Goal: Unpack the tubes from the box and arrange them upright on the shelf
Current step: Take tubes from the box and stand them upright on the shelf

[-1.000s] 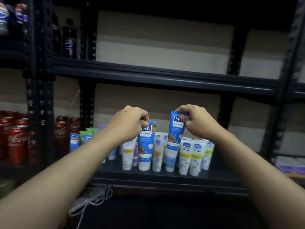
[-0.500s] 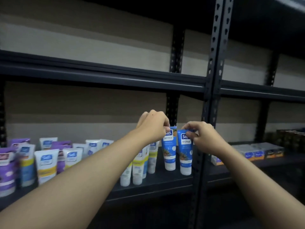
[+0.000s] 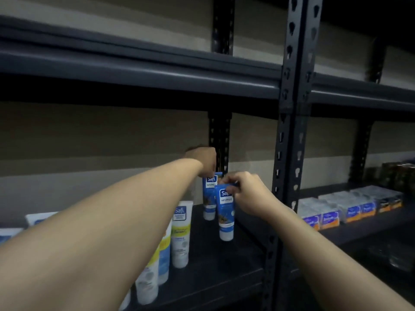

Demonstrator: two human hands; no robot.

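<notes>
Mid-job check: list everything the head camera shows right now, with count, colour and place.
Blue Safi tubes: two, blue with white caps, upright cap-down at the right end of the shelf, one behind the other, each pinched at its top.
White Safi tubes: several, white with yellow or blue bands, upright left of the blue pair; the count is hidden by the forearm.
Boxed packs: a row, blue and orange fronts, on the next bay's shelf to the right.
Shelf rack: dark metal, slotted uprights.
Left hand: on the rear blue tube.
Right hand: on the front blue tube.

left hand (image 3: 203, 159): pinches rear blue tube (image 3: 208, 199) | right hand (image 3: 248, 193): pinches front blue tube (image 3: 225, 215) | shelf (image 3: 224, 261)
</notes>
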